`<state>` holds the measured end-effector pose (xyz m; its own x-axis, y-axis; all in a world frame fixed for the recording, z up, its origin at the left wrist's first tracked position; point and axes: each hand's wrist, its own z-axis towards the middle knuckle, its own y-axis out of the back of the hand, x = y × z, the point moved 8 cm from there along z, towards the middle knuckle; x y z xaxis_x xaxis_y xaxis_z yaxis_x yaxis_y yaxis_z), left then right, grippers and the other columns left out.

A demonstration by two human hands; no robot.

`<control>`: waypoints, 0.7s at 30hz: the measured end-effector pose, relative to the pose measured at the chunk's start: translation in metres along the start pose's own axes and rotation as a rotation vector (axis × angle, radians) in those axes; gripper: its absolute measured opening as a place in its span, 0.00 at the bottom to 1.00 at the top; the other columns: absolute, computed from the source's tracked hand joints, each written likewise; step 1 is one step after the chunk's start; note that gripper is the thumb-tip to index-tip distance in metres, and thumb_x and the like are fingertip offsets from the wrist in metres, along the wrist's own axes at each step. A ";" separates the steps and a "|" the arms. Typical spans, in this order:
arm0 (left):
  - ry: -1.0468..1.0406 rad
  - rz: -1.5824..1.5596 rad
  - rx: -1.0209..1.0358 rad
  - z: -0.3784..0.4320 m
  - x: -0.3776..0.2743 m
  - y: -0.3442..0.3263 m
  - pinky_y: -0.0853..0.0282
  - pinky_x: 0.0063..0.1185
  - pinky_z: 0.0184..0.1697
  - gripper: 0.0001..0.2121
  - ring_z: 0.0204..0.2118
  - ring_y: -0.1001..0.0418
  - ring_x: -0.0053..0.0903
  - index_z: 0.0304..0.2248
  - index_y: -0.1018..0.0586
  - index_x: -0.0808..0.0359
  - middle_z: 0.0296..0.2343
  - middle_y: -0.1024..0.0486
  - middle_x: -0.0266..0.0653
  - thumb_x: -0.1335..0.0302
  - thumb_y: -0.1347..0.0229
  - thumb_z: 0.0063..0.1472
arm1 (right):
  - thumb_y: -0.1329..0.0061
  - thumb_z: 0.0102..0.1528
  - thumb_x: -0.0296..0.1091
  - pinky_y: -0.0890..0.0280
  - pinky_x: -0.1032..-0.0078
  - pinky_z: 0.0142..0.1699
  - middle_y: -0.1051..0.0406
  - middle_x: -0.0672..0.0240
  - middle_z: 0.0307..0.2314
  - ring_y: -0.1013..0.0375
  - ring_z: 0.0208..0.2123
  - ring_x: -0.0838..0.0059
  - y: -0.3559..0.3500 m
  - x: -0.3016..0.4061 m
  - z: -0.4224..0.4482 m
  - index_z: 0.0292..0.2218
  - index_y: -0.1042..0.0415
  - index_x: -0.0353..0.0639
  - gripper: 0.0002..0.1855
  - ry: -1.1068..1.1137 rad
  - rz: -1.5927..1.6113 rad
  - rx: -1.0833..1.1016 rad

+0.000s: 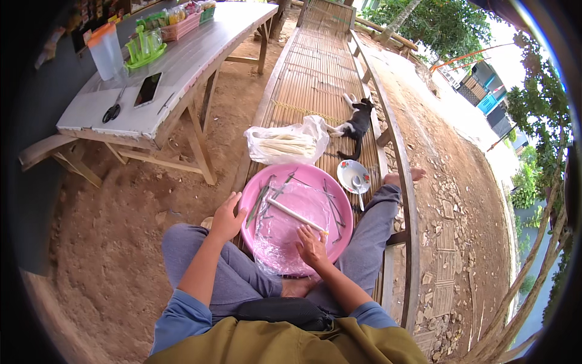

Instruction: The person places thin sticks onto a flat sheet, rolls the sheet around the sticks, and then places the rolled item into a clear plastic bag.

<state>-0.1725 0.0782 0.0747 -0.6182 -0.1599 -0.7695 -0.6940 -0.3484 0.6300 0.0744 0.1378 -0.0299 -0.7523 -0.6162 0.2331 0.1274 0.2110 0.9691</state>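
Note:
A round pink plastic basin [296, 269] rests on the bamboo bench between my legs. My left hand [228, 217] is at its left rim, fingers apart. My right hand [312, 243] lies with spread fingers over the clear plastic sheet [277, 236] in the basin, by the lower right end of a white stick-like roll [291, 210]. Whether it presses on the roll I cannot tell. Thin dark green strips [260, 200] lie at both sides of the basin. Beyond it, a white plastic bag [313, 132] holds long pale strands [288, 144].
A floral bowl [348, 170] with a metal spoon [358, 184] sits right of the basin. A black and white cat [359, 122] lies farther up the bench, by the wooden rail [400, 154]. The table at left bears scissors [112, 109], a phone [148, 90] and a pitcher [107, 54].

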 end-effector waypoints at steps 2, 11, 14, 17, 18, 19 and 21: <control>-0.002 -0.009 0.001 0.001 -0.004 0.001 0.49 0.27 0.53 0.24 0.51 0.44 0.40 0.47 0.37 0.68 0.48 0.42 0.53 0.65 0.51 0.53 | 0.59 0.51 0.44 0.61 0.53 0.54 0.49 0.64 0.52 0.55 0.56 0.68 0.008 0.000 0.006 0.53 0.49 0.45 0.30 -0.068 0.094 -0.057; 0.031 -0.013 -0.011 0.005 0.007 -0.002 0.48 0.27 0.52 0.23 0.51 0.43 0.38 0.47 0.36 0.67 0.47 0.40 0.52 0.65 0.51 0.53 | 0.67 0.52 0.55 0.68 0.46 0.55 0.62 0.66 0.56 0.65 0.58 0.66 -0.003 -0.046 0.046 0.56 0.62 0.49 0.36 -0.264 0.095 0.110; 0.029 -0.020 -0.014 0.004 0.009 -0.002 0.48 0.26 0.52 0.23 0.51 0.43 0.38 0.47 0.36 0.67 0.47 0.40 0.51 0.65 0.50 0.53 | 0.66 0.52 0.55 0.69 0.45 0.55 0.62 0.67 0.56 0.65 0.58 0.67 -0.006 -0.030 0.039 0.56 0.61 0.48 0.36 -0.202 0.089 0.173; 0.030 -0.037 -0.011 0.002 0.007 -0.003 0.48 0.27 0.53 0.23 0.51 0.43 0.38 0.47 0.36 0.67 0.47 0.40 0.51 0.65 0.50 0.53 | 0.64 0.52 0.53 0.69 0.45 0.55 0.63 0.67 0.56 0.64 0.58 0.68 -0.007 -0.005 0.012 0.56 0.63 0.48 0.37 -0.137 0.059 0.212; 0.032 -0.043 -0.011 0.001 0.006 -0.003 0.48 0.27 0.53 0.23 0.51 0.43 0.38 0.47 0.36 0.68 0.47 0.40 0.51 0.65 0.50 0.53 | 0.64 0.52 0.53 0.69 0.45 0.55 0.63 0.67 0.56 0.64 0.58 0.68 -0.008 0.002 0.004 0.56 0.63 0.48 0.37 -0.113 0.041 0.219; 0.035 -0.051 -0.010 0.000 0.005 -0.003 0.48 0.27 0.53 0.23 0.51 0.43 0.38 0.47 0.36 0.68 0.47 0.40 0.51 0.65 0.50 0.53 | 0.64 0.52 0.52 0.69 0.45 0.54 0.63 0.67 0.56 0.65 0.58 0.69 -0.009 0.008 -0.002 0.56 0.64 0.48 0.38 -0.101 0.008 0.232; 0.033 -0.063 -0.006 0.000 0.003 -0.002 0.48 0.27 0.53 0.23 0.51 0.43 0.38 0.47 0.36 0.68 0.47 0.40 0.51 0.64 0.50 0.53 | 0.64 0.52 0.52 0.69 0.46 0.54 0.64 0.67 0.56 0.65 0.58 0.69 -0.008 0.016 -0.006 0.56 0.64 0.48 0.38 -0.092 0.010 0.198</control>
<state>-0.1735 0.0787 0.0709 -0.5610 -0.1683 -0.8105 -0.7287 -0.3643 0.5800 0.0656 0.1217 -0.0333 -0.8086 -0.5434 0.2256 0.0126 0.3673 0.9300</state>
